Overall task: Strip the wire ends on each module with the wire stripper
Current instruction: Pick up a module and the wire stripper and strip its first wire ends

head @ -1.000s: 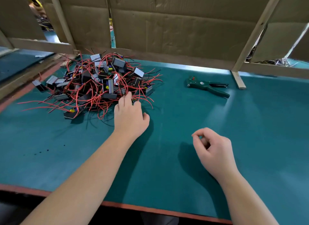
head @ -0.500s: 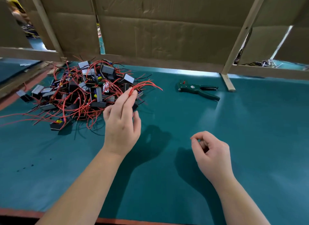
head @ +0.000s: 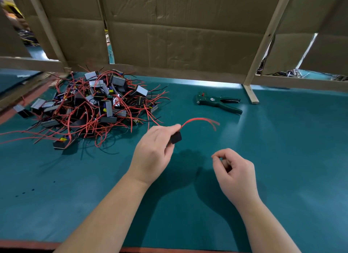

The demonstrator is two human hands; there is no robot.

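My left hand (head: 153, 154) holds a small black module (head: 176, 138) above the green mat, right of the pile. Its red wires (head: 199, 121) arc up and to the right, blurred at the tips. A heap of similar modules with tangled red and black wires (head: 94, 107) lies at the left of the table. The green wire stripper (head: 218, 102) lies on the mat at the back, right of the heap. My right hand (head: 233, 170) hovers over the mat with fingers curled and holds nothing.
The green mat (head: 282, 158) covers the table, with a red front edge (head: 28, 245). A cardboard wall on a wooden frame (head: 188, 45) stands along the back. One wooden post (head: 250, 94) meets the mat just right of the stripper.
My left hand has pulled one module out of the heap and carried it right, toward the middle of the mat. The right hand has stayed roughly in place.
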